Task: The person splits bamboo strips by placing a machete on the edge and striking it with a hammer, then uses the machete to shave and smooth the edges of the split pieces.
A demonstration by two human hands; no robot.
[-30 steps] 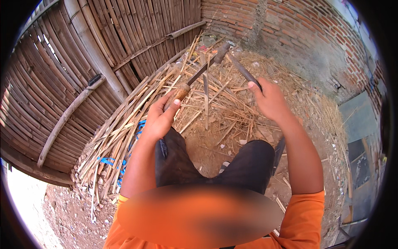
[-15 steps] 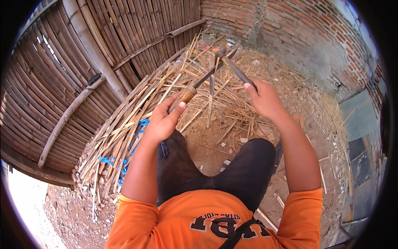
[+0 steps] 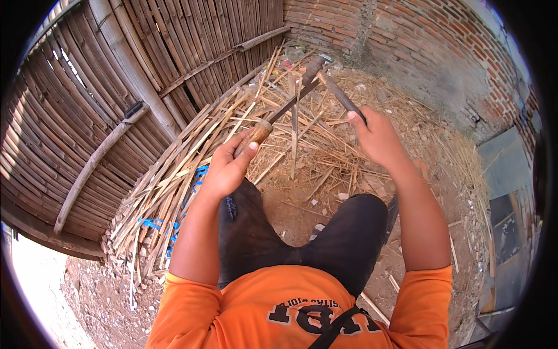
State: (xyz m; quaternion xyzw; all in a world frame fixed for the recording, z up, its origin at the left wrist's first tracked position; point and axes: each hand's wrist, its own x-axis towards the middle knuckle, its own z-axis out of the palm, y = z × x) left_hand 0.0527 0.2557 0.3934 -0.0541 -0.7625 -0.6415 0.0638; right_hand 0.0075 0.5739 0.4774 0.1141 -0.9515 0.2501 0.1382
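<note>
Currently left hand [image 3: 225,168] grips the knife [image 3: 283,110] by its wooden handle, right hand [image 3: 375,138] is wrapped around the hammer [image 3: 337,91] shaft. Hammer head's at the blade's far end, above wood strips [image 3: 192,148]; contact unclear.

1. Left hand [image 3: 228,167]: around the handle end of a knife [image 3: 285,110], whose blade slants forward and right.
2. Right hand [image 3: 376,139]: around the handle end of a hammer [image 3: 342,100], its head at the blade's far part; contact cannot be told.
3. Below both tools: loose strips [image 3: 339,157] on the ground [image 3: 279,203], before the legs [image 3: 250,232].
4. Left: more strips [image 3: 152,200] heaped along a slatted wall [image 3: 122,64], cord [image 3: 152,223] among them.
5. Behind the strips, ahead and right: a brick wall [image 3: 424,52].
6. Far right: a panel [image 3: 503,160].
</note>
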